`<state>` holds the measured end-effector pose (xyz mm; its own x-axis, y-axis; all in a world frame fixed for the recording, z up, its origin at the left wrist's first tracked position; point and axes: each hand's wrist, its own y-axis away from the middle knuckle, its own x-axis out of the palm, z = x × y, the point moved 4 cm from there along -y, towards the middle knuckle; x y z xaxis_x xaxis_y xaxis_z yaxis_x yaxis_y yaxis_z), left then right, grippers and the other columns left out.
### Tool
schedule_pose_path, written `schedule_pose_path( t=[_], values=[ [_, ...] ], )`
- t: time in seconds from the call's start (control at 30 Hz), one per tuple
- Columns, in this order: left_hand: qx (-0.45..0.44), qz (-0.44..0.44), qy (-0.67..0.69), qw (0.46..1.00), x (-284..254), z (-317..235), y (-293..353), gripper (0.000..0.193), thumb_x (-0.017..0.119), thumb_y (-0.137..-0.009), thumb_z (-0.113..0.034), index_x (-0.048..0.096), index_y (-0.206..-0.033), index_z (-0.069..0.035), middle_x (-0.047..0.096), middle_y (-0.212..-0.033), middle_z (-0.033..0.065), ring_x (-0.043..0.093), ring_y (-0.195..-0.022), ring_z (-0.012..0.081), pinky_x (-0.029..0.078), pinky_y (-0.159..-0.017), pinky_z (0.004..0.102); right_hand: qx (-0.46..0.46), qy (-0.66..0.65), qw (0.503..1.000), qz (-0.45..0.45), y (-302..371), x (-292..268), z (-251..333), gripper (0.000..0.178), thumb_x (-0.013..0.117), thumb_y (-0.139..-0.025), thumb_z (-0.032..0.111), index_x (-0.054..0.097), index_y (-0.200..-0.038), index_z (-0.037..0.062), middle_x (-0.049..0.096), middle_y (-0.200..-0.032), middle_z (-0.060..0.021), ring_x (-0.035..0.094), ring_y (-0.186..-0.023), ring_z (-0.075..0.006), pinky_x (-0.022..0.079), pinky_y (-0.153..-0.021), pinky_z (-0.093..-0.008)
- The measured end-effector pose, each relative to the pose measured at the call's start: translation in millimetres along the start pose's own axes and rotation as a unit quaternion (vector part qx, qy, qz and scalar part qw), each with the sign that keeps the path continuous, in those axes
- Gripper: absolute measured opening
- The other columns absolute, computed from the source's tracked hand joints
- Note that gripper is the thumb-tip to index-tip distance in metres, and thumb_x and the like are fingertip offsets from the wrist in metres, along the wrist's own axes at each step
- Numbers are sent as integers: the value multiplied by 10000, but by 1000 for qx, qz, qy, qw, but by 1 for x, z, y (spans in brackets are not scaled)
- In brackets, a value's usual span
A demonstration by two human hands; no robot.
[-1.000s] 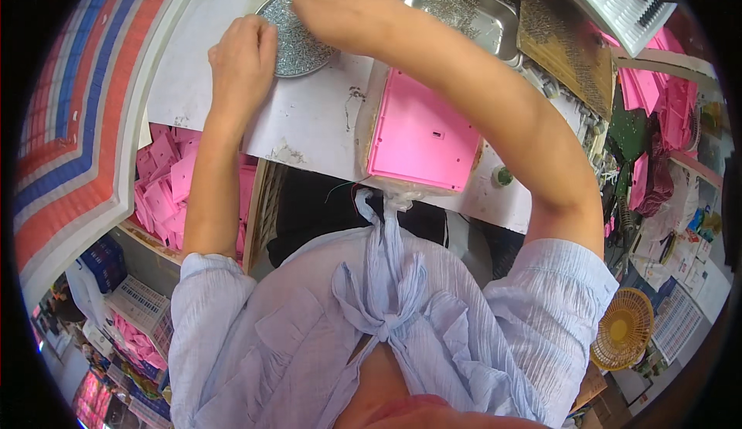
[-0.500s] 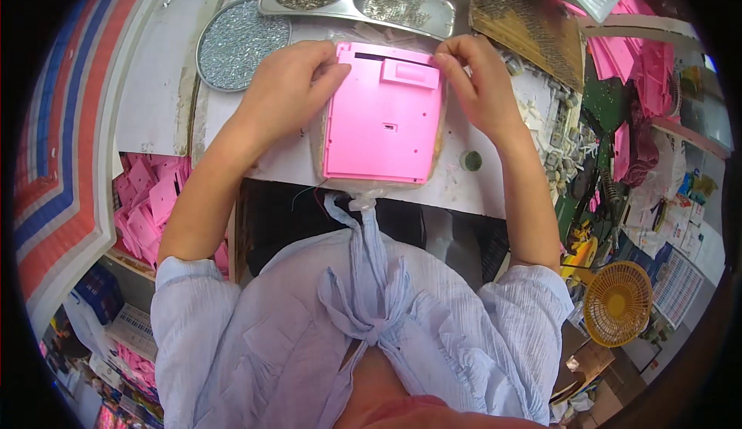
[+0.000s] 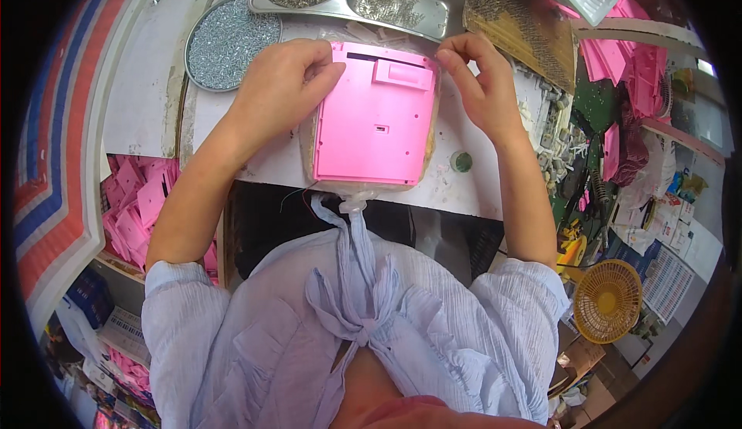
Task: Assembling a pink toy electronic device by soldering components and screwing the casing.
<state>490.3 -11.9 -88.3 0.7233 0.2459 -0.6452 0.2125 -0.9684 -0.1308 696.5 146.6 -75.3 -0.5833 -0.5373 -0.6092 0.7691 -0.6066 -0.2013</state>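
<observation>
A pink plastic housing panel (image 3: pixel 375 131) lies in front of me on a clear plastic-wrapped pad (image 3: pixel 429 162). It has a dark slot along its far edge, a raised block below the slot and a small opening near the middle. My left hand (image 3: pixel 286 85) grips the panel's far left corner, thumb on top and fingers curled at the edge. Just beside the far right corner, my right hand (image 3: pixel 485 85) has thumb and index finger brought together. What it pinches, if anything, is too small to make out.
Beyond the panel stand a round tray of small silvery parts (image 3: pixel 232 42) and a divided metal tray of screws (image 3: pixel 386 0). A screw-covered board (image 3: pixel 522 31) lies at the far right. A small green round piece (image 3: pixel 461 161) sits right of the pad. Pink parts (image 3: pixel 135 205) fill a box at left.
My right hand has shifted slightly away to the right from the panel's far right corner. My left hand keeps its hold. The whole view has shifted a little.
</observation>
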Motion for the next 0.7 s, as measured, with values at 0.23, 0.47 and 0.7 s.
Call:
schedule_pose_path(
  t=[0.23, 0.47, 0.7],
  values=[
    [-69, 29, 23, 997, 3, -1, -4, 303, 650, -890, -257, 594, -781, 21, 592, -705, 188, 583, -658, 382, 454, -618, 458, -35, 26, 999, -23, 6, -9, 11, 93, 703, -891, 82, 686, -939, 5, 669, -859, -88, 563, -785, -223, 468, -734, -333],
    [-47, 14, 19, 999, -8, 1, -5, 334, 656, -964, -215, 526, -747, 2, 436, -630, 28, 399, -610, 111, 352, -558, 322, -52, 34, 997, -41, 10, -15, 18, 70, 705, -883, 56, 677, -916, 1, 670, -858, -82, 560, -784, -220, 465, -729, -330],
    [-54, 24, 301, 952, -8, -53, 26, 163, 632, -1012, -128, 635, -926, 10, 601, -800, -4, 494, -707, 55, 419, -637, 238, -81, -86, 993, -11, 34, 7, 68, 128, 763, -819, 35, 679, -914, 21, 661, -871, -90, 578, -773, -253, 467, -715, -352]
  ],
)
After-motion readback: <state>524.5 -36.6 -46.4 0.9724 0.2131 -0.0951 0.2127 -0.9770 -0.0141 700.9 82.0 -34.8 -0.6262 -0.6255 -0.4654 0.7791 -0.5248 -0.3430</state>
